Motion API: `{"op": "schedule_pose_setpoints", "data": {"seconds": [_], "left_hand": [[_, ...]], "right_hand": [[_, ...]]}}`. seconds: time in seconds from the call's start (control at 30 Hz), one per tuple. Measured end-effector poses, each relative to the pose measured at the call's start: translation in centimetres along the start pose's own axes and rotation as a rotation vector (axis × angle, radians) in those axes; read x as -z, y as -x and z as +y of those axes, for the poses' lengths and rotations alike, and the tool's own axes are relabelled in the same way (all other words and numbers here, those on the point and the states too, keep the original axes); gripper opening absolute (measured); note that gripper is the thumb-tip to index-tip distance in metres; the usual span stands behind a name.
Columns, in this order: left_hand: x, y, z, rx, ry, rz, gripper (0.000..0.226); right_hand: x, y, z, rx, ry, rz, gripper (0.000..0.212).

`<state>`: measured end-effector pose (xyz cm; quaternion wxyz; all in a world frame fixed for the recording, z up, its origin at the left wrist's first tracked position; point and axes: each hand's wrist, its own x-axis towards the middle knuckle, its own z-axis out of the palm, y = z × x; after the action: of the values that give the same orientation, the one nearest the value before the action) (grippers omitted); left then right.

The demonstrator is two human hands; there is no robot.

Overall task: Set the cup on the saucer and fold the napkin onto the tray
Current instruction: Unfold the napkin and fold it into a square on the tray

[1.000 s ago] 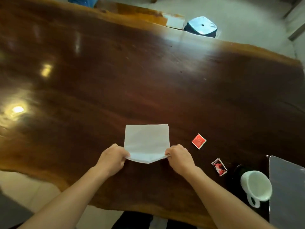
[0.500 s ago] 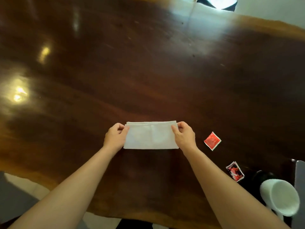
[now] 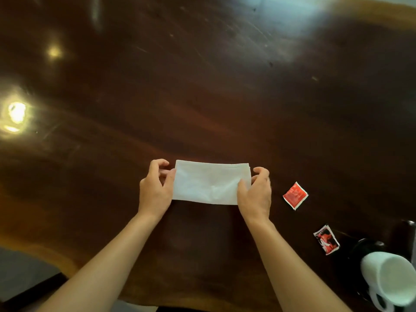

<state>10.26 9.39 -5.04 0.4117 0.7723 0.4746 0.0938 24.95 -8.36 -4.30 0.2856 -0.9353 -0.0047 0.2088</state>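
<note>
On table (image 3: 202,86) | napkin (image 3: 209,183) folded to a strip | left hand (image 3: 154,190) thumb touching, grip unclear; right hand (image 3: 256,194) pinching its end | cup (image 3: 387,280) apparently on dark saucer (image 3: 362,248) | move to tray pending

We see a napkin (image 3: 210,184) of plain white, with a faint bluish cast where it is shaded. The table (image 3: 202,97) is dark red-brown wood, streaked with lighter rust-coloured grain. It is glossy, with yellow-white glare spots at the left and a pale blue-white sheen at the far right, and its near rim turns amber-orange. Of the 2 packets, the farther packet (image 3: 295,195) is red with a white border, and the nearer packet (image 3: 326,242) is printed in red, white and black. The cup (image 3: 389,280) is white inside and out. The saucer (image 3: 364,246) beneath it looks black. The floor (image 3: 20,273) at the lower left is grey.
</note>
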Motion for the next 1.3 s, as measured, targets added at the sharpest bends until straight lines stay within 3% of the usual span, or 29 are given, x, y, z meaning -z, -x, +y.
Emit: {"op": "schedule_pose_setpoints", "data": {"seconds": [0.07, 0.13, 0.23, 0.37, 0.53, 0.73, 0.93, 1.07, 1.13, 1.3], "left_hand": [[0.1, 0.6, 0.0, -0.139, -0.050, -0.041, 0.033], [-0.7, 1.1, -0.2, -0.365, -0.262, -0.079, 0.045], [-2.6, 1.3, -0.1, -0.618, -0.550, -0.239, 0.060], [-3.8, -0.1, -1.4, -0.652, -0.794, -0.376, 0.068], [-4.3, -1.0, -2.4, -0.619, -0.866, -0.401, 0.075], [-4.2, 0.1, -2.3, -0.487, -0.887, -0.405, 0.077], [-5.3, 3.8, -1.4, -0.332, -0.895, -0.382, 0.087], [-5.7, 9.0, -0.5, -0.227, -0.931, -0.424, 0.095], [-6.1, 11.7, 0.1, -0.146, -0.943, -0.441, 0.098], [-7.0, 16.5, 2.4, -0.028, -0.944, -0.530, 0.099]], "right_hand": [[-0.2, 1.5, 0.1, 0.124, 0.119, 0.118, 0.052], [-1.3, 3.2, -0.6, 0.287, 0.125, 0.121, 0.051], [-4.6, 4.3, -2.1, 0.564, 0.242, -0.043, 0.048], [-7.5, 2.7, -1.0, 0.748, 0.495, -0.235, 0.057], [-6.2, 0.6, 3.3, 0.604, 0.649, -0.056, 0.069], [-4.9, 0.1, 4.3, 0.470, 0.678, -0.062, 0.074], [-1.3, -4.7, 3.7, 0.745, 0.770, -0.231, 0.071], [0.6, -9.1, 1.4, 1.118, 0.949, -0.339, 0.076], [0.3, -10.2, 0.0, 1.237, 1.032, -0.313, 0.081], [-2.0, -7.0, -2.3, 0.975, 0.851, -0.264, 0.095]]}}
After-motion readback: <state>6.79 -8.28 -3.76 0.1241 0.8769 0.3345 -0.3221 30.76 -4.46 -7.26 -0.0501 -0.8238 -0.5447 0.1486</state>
